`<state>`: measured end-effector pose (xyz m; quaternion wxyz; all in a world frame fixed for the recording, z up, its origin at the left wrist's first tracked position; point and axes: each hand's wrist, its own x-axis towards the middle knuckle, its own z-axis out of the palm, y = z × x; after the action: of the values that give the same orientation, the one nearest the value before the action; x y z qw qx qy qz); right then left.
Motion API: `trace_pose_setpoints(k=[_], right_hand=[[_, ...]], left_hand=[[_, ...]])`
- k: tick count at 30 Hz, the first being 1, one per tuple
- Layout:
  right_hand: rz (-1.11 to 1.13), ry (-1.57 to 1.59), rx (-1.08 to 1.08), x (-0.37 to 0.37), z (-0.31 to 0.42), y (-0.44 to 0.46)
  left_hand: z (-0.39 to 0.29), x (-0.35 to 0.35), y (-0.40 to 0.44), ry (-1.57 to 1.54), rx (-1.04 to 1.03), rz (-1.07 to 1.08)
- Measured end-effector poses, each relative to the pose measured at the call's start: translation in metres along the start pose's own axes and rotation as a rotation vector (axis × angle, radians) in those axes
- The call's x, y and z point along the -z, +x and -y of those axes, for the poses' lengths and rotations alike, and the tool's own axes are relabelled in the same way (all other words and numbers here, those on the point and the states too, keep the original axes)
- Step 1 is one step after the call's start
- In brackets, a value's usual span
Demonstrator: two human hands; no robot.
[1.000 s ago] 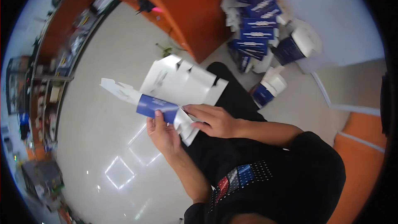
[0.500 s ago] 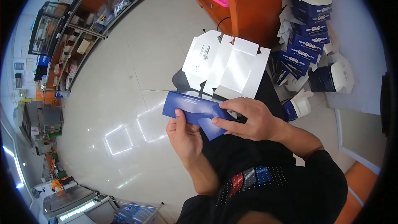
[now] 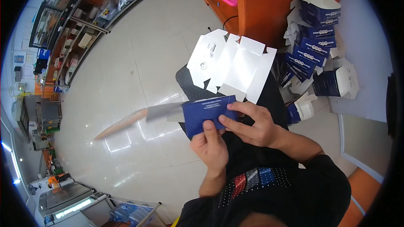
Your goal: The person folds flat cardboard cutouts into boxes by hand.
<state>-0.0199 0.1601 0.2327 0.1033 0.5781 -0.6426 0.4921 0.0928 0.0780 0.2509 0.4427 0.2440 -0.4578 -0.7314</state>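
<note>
A dark blue cardboard box (image 3: 202, 115) with small white print is held up in front of my body. My left hand (image 3: 211, 147) grips its lower edge, thumb on the blue face and fingers behind. On the right edge, my right hand (image 3: 256, 122) pinches the card between thumb and fingers. A long flap (image 3: 162, 110), pale grey to brownish and smeared by motion, sticks out to the left of the box. Just beyond lies an unfolded white box blank (image 3: 229, 65), with die-cut tabs and small print, across my dark-clothed leg.
A heap of blue and white boxes (image 3: 309, 54) stands at the right, beside an orange cabinet (image 3: 263, 12). Shelving (image 3: 84, 29) with bins runs along the far left. Tiled floor (image 3: 139, 67) lies between. Water bottles (image 3: 130, 212) stand at the lower left.
The box has moved right and turned more upright, and its lower corner flap no longer hangs down. A long flap now swings out to the left. My left hand has shifted right.
</note>
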Motion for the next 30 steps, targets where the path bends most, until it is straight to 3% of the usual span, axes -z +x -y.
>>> trace_pose_setpoints(k=[2, 5, 8, 11, 18, 22, 30], right_hand=[[-0.036, -0.015, 0.004, -0.002, 0.002, 0.0], [0.077, 0.148, -0.236, 0.005, 0.011, -0.002], [-0.01, 0.157, -0.235, 0.014, 0.009, 0.015], [-0.098, 0.229, -0.144, 0.017, 0.014, 0.038], [-0.079, 0.115, 0.239, 0.004, 0.011, 0.036], [-0.134, -0.045, 0.274, 0.002, 0.005, 0.017], [-0.122, 0.013, 0.285, 0.003, -0.01, 0.011]], left_hand=[[0.005, 0.003, -0.006, 0.02, 0.008, 0.031], [0.014, 0.005, 0.0, 0.118, -0.057, 0.015], [0.025, 0.014, -0.006, 0.458, -0.1, 0.134], [0.049, 0.019, -0.022, 0.389, -0.074, 0.185], [0.061, 0.02, -0.017, 0.333, 0.029, 0.222], [0.056, 0.022, -0.006, 0.247, 0.108, 0.204], [0.048, 0.027, 0.01, 0.087, 0.223, 0.177]])
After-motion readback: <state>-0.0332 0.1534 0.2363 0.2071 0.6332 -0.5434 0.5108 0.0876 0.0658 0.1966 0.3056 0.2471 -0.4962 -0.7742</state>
